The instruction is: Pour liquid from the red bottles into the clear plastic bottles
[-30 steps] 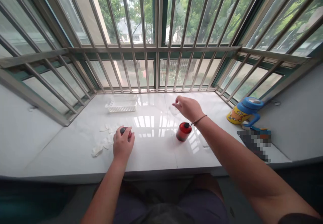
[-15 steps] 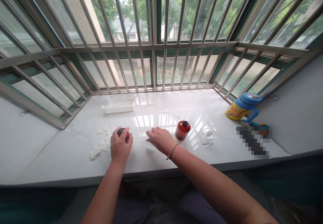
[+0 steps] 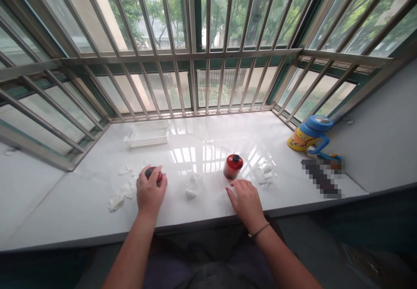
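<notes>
My left hand is wrapped round a red bottle with a black cap, partly hidden by the fingers. My right hand hovers over the front of the counter, fingers curved and apart, with nothing visible in it. Just beyond its fingertips stands another red bottle, upright and black-capped. Between the two hands lies a crumpled clear plastic packet with something white in it. Crumpled white pieces, perhaps tissue or wrapping, are scattered left of my left hand.
A white perforated basket sits at the back left of the white counter. Another clear packet lies to the right. Farther right are a blue and yellow mug and a blurred-out item. Metal window bars border the back.
My right hand has moved right, from above the middle packet to near the standing bottle, uncovering the packet. My left hand stays on its bottle. The view has shifted slightly.
</notes>
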A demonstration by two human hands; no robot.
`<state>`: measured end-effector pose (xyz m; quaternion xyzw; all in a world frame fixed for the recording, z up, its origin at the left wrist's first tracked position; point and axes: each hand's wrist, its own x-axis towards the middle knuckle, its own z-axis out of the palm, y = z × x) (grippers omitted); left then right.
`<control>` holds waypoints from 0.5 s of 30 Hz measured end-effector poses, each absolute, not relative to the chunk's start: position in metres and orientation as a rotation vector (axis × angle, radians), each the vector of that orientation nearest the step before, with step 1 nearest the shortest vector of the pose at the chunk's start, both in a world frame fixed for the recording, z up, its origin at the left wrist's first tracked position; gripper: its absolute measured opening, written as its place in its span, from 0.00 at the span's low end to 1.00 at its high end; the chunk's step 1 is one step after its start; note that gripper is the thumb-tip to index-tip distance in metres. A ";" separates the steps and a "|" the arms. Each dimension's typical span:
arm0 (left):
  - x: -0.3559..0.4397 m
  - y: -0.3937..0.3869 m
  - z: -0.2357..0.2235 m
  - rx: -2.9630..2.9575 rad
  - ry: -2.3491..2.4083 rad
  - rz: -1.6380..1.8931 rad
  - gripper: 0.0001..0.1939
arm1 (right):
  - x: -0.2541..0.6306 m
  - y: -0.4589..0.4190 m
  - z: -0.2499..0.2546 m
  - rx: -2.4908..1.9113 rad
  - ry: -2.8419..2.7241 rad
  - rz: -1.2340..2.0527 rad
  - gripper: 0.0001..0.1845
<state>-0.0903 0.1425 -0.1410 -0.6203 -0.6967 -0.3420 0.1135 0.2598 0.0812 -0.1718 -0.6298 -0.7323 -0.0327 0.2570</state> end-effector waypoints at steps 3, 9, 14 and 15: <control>-0.089 0.142 -0.139 -1.805 -2.055 -0.988 0.16 | 0.268 0.110 -0.174 -1.725 -2.109 -0.069 0.13; -0.091 0.141 -0.140 -1.826 -2.034 -0.981 0.16 | 0.267 0.165 -0.172 -1.681 -2.197 -0.058 0.24; -0.092 0.143 -0.143 -1.825 -2.037 -0.991 0.17 | 0.273 0.153 -0.174 -1.715 -2.159 -0.067 0.21; -0.092 0.144 -0.144 -1.825 -2.035 -0.996 0.17 | 0.277 0.143 -0.174 -1.718 -2.136 -0.076 0.20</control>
